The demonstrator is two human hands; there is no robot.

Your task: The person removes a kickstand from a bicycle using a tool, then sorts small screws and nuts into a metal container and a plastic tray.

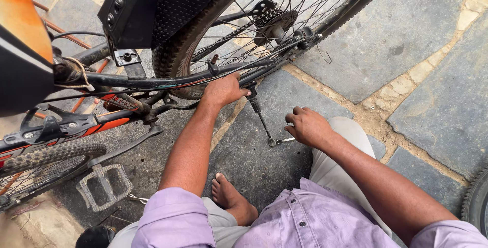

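1. The left hand (223,90) grips the black chainstay tube (239,70) of the bicycle (127,82), just beside the rear wheel (254,14).
2. The right hand (306,126) is closed around a small metal wrench (284,139), whose end projects from the fist just above the stone floor (422,49).
3. The kickstand (262,118) angles down between both hands, its foot touching the floor.
4. A metal pedal (104,187) hangs low at the left, near a second tyre (46,156).
5. A bare foot (231,197) rests on the floor between the person's knees.
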